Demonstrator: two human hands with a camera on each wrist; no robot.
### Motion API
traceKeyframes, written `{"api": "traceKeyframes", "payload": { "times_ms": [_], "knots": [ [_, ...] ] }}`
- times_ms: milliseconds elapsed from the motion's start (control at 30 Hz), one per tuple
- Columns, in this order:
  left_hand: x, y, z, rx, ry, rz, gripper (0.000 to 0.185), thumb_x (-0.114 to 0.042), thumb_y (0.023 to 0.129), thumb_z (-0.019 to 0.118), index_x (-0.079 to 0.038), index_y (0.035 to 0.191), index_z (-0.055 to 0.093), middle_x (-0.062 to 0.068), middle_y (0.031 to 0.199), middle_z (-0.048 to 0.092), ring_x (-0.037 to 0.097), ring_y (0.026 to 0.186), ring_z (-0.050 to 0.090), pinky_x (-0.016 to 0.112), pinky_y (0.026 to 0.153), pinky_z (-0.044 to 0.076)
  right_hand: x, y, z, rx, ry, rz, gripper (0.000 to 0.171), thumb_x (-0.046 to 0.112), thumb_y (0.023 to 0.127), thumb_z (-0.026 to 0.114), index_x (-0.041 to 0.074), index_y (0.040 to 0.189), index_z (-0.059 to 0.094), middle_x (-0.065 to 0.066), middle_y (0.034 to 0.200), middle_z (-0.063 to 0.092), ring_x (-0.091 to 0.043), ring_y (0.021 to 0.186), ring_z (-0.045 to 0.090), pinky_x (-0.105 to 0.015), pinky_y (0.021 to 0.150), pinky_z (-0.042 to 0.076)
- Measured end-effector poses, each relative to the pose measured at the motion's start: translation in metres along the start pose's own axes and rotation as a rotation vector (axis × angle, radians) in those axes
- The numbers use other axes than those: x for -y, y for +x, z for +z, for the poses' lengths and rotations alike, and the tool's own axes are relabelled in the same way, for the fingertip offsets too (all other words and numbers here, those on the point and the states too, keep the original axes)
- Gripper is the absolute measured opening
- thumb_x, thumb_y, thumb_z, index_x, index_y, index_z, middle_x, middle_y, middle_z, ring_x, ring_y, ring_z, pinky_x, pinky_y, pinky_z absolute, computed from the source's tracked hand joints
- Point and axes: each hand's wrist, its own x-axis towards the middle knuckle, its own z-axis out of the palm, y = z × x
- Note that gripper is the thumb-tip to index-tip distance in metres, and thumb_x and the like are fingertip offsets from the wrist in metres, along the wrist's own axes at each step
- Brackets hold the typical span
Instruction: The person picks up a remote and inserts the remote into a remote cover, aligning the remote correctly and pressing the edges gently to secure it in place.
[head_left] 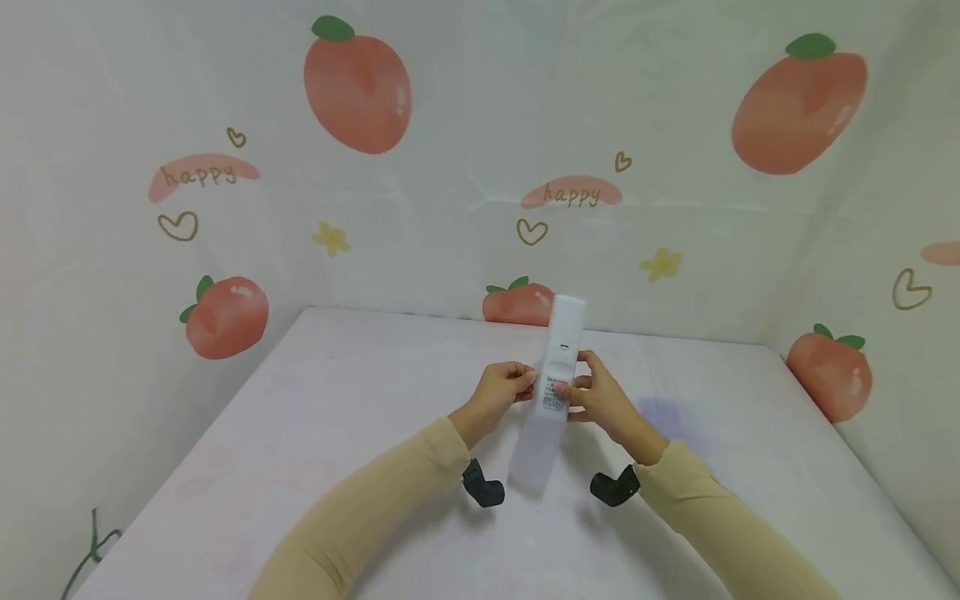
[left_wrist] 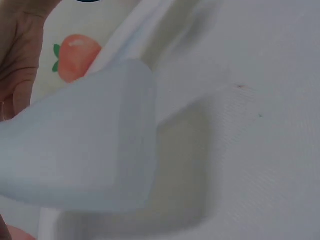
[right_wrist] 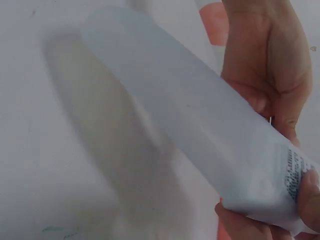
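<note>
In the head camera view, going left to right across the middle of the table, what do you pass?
Left hand → white remote control held between both hands → right hand → faint purple stain on the table.

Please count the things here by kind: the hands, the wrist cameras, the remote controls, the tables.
Hands: 2, left hand, right hand
Wrist cameras: 2
Remotes: 1, remote
Tables: 1, table
Total: 6
</note>
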Motion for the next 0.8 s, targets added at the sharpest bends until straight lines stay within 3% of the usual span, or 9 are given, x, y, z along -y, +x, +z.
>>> {"api": "traceKeyframes", "payload": {
  "times_ms": [200, 400, 533, 667, 733, 800],
  "knots": [
    [-0.002, -0.008, 0.003, 0.038, 0.057, 0.052, 0.024, -0.013, 0.092, 0.066, 0.000, 0.108, 0.053, 0.009, 0.091, 0.061, 0.013, 0.082, 0.059, 0.039, 0.086, 0.055, 0.002, -0.002, 0.004, -0.006, -0.066, 0.001, 0.062, 0.010, 0.092, 0.065, 0.004, 0.141, 0.028, -0.019, 0.100, 0.059, -0.022, 0.086, 0.063, -0.046, 0.074, 0.058],
    [-0.007, -0.010, 0.002, 0.033, 0.062, 0.060, 0.040, -0.014, 0.088, 0.072, -0.006, 0.123, 0.054, 0.012, 0.095, 0.064, 0.014, 0.082, 0.059, 0.031, 0.076, 0.054, 0.003, -0.001, 0.005, -0.005, -0.105, -0.030, 0.064, 0.011, 0.090, 0.069, 0.009, 0.142, 0.032, -0.019, 0.100, 0.059, -0.022, 0.085, 0.063, -0.044, 0.073, 0.059],
    [-0.011, -0.008, -0.001, 0.008, 0.044, 0.069, 0.037, -0.016, 0.089, 0.071, -0.004, 0.121, 0.058, 0.014, 0.099, 0.067, 0.012, 0.081, 0.062, 0.029, 0.075, 0.055, 0.000, -0.001, 0.002, -0.005, 0.015, -0.040, 0.068, 0.008, 0.092, 0.065, 0.003, 0.147, 0.025, -0.013, 0.101, 0.063, -0.017, 0.089, 0.064, -0.042, 0.080, 0.058],
    [-0.015, -0.005, -0.004, -0.026, -0.006, 0.059, 0.034, -0.015, 0.089, 0.070, -0.004, 0.119, 0.058, 0.016, 0.102, 0.068, 0.013, 0.081, 0.064, 0.032, 0.080, 0.057, -0.005, -0.003, 0.002, -0.004, 0.197, -0.004, 0.048, 0.008, 0.096, 0.059, -0.012, 0.134, 0.039, -0.003, 0.100, 0.065, -0.010, 0.090, 0.064, -0.033, 0.086, 0.056],
    [-0.016, -0.004, -0.005, -0.024, -0.020, 0.050, 0.033, -0.014, 0.090, 0.069, -0.004, 0.119, 0.058, 0.015, 0.102, 0.068, 0.013, 0.080, 0.065, 0.034, 0.082, 0.057, -0.007, -0.006, 0.003, -0.013, 0.265, 0.014, 0.027, 0.008, 0.097, 0.058, -0.009, 0.118, 0.053, 0.001, 0.096, 0.064, -0.008, 0.088, 0.064, -0.029, 0.084, 0.056],
    [-0.017, -0.004, -0.005, -0.007, -0.024, 0.052, 0.032, -0.013, 0.090, 0.068, -0.004, 0.119, 0.058, 0.014, 0.099, 0.068, 0.012, 0.080, 0.064, 0.033, 0.081, 0.057, -0.009, -0.008, 0.005, -0.033, 0.327, 0.027, 0.008, 0.008, 0.097, 0.057, 0.002, 0.101, 0.061, 0.004, 0.091, 0.062, -0.007, 0.086, 0.064, -0.025, 0.081, 0.056]
  ]
}}
